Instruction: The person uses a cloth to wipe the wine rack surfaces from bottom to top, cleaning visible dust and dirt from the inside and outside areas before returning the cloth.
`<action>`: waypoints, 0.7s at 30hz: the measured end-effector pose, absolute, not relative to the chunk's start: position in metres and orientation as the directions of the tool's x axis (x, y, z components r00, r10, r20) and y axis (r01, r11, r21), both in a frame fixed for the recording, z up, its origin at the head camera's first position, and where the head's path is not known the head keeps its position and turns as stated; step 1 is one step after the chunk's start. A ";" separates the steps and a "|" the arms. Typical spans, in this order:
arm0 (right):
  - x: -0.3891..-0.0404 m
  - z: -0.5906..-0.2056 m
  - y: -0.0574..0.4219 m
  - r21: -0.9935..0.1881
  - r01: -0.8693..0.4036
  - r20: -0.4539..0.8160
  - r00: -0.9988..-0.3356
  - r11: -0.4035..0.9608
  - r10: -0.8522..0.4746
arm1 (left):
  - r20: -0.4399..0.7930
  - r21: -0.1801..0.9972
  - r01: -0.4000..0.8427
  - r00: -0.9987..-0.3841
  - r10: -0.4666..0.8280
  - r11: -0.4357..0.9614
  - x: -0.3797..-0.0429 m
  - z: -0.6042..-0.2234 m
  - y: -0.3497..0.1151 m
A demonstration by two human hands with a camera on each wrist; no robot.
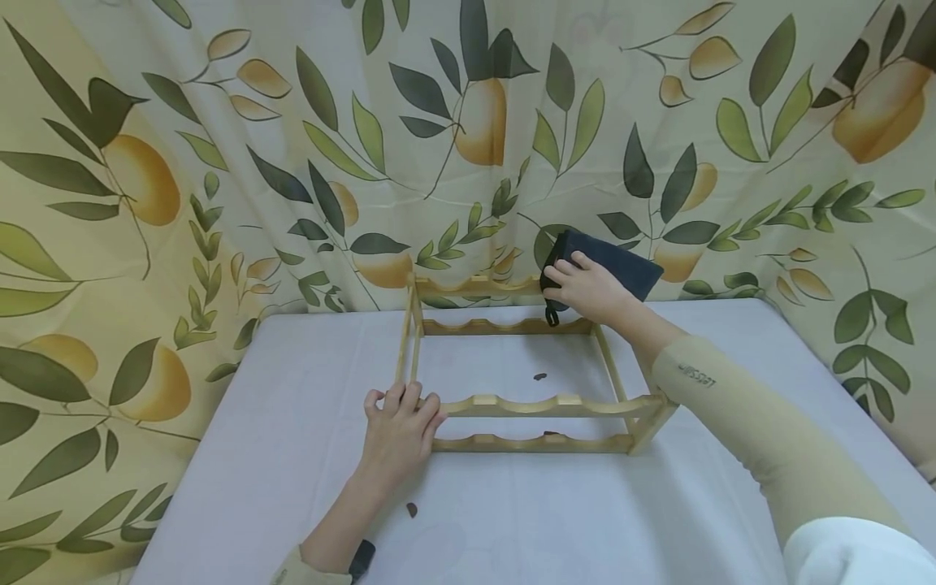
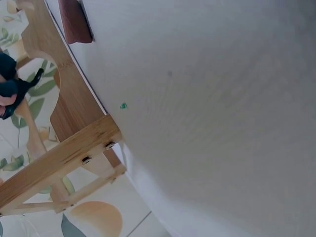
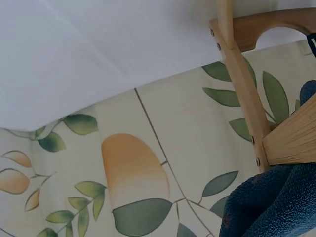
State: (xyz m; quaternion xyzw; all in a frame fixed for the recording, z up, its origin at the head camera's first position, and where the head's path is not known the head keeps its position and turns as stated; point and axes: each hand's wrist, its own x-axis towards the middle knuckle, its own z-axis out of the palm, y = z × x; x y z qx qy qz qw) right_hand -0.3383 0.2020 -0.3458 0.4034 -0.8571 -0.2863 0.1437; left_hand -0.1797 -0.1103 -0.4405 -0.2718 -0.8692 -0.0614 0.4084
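A light wooden wine rack [image 1: 524,406] with scalloped rails stands on the white-covered table. At its front left corner my left hand [image 1: 398,426] grips the frame, fingers over the top. My right hand [image 1: 585,288] holds a dark blue cloth [image 1: 621,264] against the right part of the upper back rail, and a dark loop hangs from the cloth below the fingers. In the right wrist view the towel [image 3: 276,202] looks fluffy beside the rack's end [image 3: 247,98]. Part of the back rail is hidden behind the cloth and hand.
Small brown pieces lie on the white tablecloth [image 1: 497,504]: one [image 1: 539,376] inside the rack's frame, another [image 1: 412,509] nearer me. A curtain [image 1: 439,162] printed with leaves and fruit hangs behind the table. A green speck [image 2: 123,105] shows in the left wrist view.
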 end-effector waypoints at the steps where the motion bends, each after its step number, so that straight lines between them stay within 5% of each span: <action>1: -0.338 -0.345 0.202 0.605 -0.610 0.016 -0.634 0.512 -0.773 | 0.744 -0.115 0.521 -0.519 0.421 0.846 -0.180 -0.440 -0.110; 14: -0.312 -0.310 0.188 0.482 -0.623 0.189 -0.613 0.617 -0.767 | 0.750 -0.131 0.505 -0.512 0.418 0.853 -0.179 -0.441 -0.109; 21: -0.296 -0.292 0.199 0.455 -0.632 0.386 -0.495 0.627 -0.779 | 0.757 -0.150 0.469 -0.512 0.407 0.870 -0.180 -0.442 -0.107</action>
